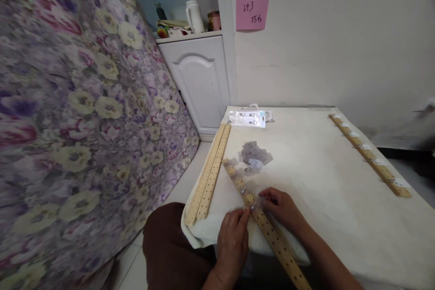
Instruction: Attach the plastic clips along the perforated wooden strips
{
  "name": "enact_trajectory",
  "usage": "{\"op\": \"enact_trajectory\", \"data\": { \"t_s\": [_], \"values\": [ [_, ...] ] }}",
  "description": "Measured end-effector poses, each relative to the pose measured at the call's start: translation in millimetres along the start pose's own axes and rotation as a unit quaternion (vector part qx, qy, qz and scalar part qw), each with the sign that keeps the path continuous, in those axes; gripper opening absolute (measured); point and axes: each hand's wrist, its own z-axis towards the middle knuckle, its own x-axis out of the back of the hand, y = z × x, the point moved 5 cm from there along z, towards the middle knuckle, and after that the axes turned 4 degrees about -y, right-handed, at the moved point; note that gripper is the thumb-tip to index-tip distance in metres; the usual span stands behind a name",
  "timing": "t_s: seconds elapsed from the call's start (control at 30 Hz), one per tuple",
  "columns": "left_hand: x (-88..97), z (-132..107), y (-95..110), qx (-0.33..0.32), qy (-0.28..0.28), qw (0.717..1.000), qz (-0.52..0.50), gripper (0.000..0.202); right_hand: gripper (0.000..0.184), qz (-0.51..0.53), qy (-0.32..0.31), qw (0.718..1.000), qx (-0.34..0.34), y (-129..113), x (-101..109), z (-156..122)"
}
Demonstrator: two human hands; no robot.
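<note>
A long wooden strip with rows of holes lies slantwise across the table's front edge, its near end hanging past it. Small clear plastic pieces with metal hooks sit along its far half. My left hand grips the strip's left edge with thumb and fingertips, beside one of these pieces. From the right, my right hand is closed in a pinch on a clear plastic piece at the strip; its fingertips partly hide it. A pile of similar clear hooks lies beyond the strip's far end.
Two more perforated strips lie along the table's left edge. Clear packaging with hooks lies at the back. At the right edge is a strip fitted with several hooks. A floral curtain hangs left, near a white cabinet.
</note>
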Motion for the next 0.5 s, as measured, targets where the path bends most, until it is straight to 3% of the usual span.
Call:
{"op": "enact_trajectory", "data": {
  "t_s": [0.5],
  "values": [
    [-0.1,-0.5,0.4,0.008,0.007,1.0,-0.002,0.046,0.024,0.004,-0.002,1.0,-0.008,-0.3,-0.8,-1.7]
  ]
}}
